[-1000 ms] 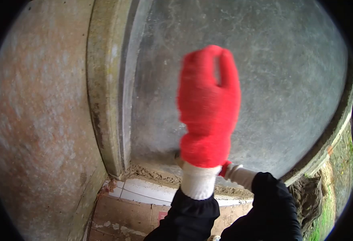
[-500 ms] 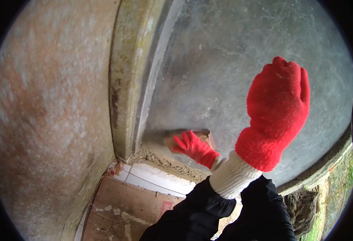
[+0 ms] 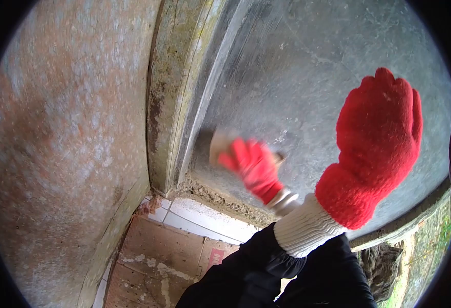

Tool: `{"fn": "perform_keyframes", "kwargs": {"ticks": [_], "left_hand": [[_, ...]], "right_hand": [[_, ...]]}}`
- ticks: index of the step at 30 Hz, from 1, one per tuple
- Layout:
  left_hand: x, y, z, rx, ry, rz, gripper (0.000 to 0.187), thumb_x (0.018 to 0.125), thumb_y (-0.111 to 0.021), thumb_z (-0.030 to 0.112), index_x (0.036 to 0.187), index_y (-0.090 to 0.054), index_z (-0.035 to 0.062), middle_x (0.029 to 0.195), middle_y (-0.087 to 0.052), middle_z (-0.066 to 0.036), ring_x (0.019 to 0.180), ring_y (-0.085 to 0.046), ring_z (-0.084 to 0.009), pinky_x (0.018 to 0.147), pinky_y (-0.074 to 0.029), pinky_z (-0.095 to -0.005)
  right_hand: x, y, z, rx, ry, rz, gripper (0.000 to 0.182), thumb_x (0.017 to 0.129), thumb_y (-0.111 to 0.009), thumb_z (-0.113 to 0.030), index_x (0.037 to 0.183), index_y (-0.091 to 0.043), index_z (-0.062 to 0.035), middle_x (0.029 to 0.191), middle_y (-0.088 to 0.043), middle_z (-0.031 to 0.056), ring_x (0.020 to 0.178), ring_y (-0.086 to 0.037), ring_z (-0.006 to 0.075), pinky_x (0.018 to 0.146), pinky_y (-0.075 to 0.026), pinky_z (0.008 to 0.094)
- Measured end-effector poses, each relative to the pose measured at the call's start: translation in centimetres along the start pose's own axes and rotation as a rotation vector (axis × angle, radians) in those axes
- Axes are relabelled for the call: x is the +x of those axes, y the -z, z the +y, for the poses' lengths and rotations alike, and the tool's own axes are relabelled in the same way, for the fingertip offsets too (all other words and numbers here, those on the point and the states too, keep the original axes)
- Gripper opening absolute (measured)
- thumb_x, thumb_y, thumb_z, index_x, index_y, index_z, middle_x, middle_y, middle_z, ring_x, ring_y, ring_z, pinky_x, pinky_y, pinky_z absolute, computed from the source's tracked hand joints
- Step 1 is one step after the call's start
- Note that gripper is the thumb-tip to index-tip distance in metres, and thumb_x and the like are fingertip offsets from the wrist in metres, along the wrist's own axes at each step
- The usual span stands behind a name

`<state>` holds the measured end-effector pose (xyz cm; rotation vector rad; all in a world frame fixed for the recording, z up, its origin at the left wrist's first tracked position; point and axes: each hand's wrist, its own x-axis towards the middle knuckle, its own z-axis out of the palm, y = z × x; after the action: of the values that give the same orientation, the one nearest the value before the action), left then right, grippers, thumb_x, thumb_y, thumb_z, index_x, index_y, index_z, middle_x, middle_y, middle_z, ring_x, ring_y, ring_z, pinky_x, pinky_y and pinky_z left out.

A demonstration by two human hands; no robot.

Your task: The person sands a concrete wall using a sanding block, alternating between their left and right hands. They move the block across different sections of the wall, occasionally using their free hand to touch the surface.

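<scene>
In a red glove with a cream cuff, my left hand [image 3: 379, 120] is raised close to the camera over the right part of the grey wall [image 3: 312, 66]. Its fingers are pressed together and curl away from me; what they hold, if anything, is hidden. Farther down, my right hand [image 3: 253, 167], also red-gloved and smeared by motion, grips a tan flat block [image 3: 218, 146] against the wall's lower left. The hand covers much of the block, and a dark edge of it shows past the fingers. The right forearm passes behind the left cuff.
A weathered post [image 3: 166, 108] borders the grey wall on the left, beside a mottled reddish wall [image 3: 66, 133]. Rough mortar [image 3: 220, 201] runs along the foot, above white tiles [image 3: 184, 222]. Stained cardboard [image 3: 156, 251] covers the floor. Grass [image 3: 405, 282] shows at lower right.
My right hand has moved up the wall with the tan block. My left hand appears farther right, while the whole view has also shifted slightly right.
</scene>
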<state>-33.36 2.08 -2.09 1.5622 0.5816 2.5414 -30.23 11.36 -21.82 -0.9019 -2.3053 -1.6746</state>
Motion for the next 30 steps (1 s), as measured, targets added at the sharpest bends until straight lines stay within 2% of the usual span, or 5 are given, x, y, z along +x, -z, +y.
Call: {"fn": "perform_keyframes", "kwargs": {"ticks": [3,14,18,26,30], "left_hand": [[-0.4,0.5,0.1,-0.016,-0.002,-0.01,0.014,0.086,-0.06,0.014,0.078,-0.051,0.0073,0.076,-0.056,-0.01,0.067,-0.057,-0.0285,0.055,-0.045,-0.0391],[0.1,0.8,-0.8,-0.025,0.024,-0.019,0.016,0.086,-0.06,0.016,0.078,-0.049,0.0083,0.076,-0.054,-0.011,0.068,-0.056,-0.0283,0.056,-0.045,-0.0398],[0.2,0.4,-0.7,-0.084,-0.034,0.009,0.016,0.086,-0.06,0.015,0.077,-0.048,0.0085,0.076,-0.053,-0.011,0.068,-0.056,-0.0281,0.056,-0.044,-0.0401],[-2.9,-1.3,-2.3,-0.496,0.326,0.044,0.016,0.094,-0.055,0.007,0.106,-0.064,0.0021,0.096,-0.062,-0.007,0.078,-0.058,-0.0164,0.069,-0.048,-0.0305],[-4.3,-3.3,-1.5,-0.428,0.515,0.066,0.031,0.1,-0.046,0.023,0.113,-0.063,0.0001,0.113,-0.063,-0.007,0.091,-0.057,-0.0153,0.084,-0.044,-0.0313]], "right_hand": [[-6.7,-4.7,-5.6,0.102,0.439,-0.076,0.049,0.083,-0.059,-0.028,0.13,-0.047,-0.0157,0.112,-0.054,0.0124,0.093,-0.058,0.0318,0.087,-0.05,0.0453],[4.2,3.0,4.3,0.297,-0.551,0.06,0.043,0.069,-0.075,-0.032,0.098,-0.057,-0.0066,0.102,-0.051,0.0147,0.091,-0.053,0.0278,0.079,-0.047,0.0462],[-12.1,-5.3,-7.6,-0.198,0.471,-0.325,0.044,0.085,-0.062,-0.023,0.124,-0.048,-0.0075,0.111,-0.053,0.008,0.099,-0.055,0.0266,0.087,-0.047,0.0436],[-11.0,10.1,18.5,-0.083,-0.614,0.12,0.056,0.063,-0.071,-0.02,0.114,-0.055,-0.003,0.088,-0.045,0.0189,0.072,-0.05,0.0411,0.057,-0.042,0.0456],[-22.8,11.3,27.8,-0.28,-1.42,0.391,0.081,0.074,-0.071,-0.03,0.141,-0.036,-0.0002,0.136,-0.036,0.0343,0.12,-0.043,0.0506,0.1,-0.039,0.0462]]}}
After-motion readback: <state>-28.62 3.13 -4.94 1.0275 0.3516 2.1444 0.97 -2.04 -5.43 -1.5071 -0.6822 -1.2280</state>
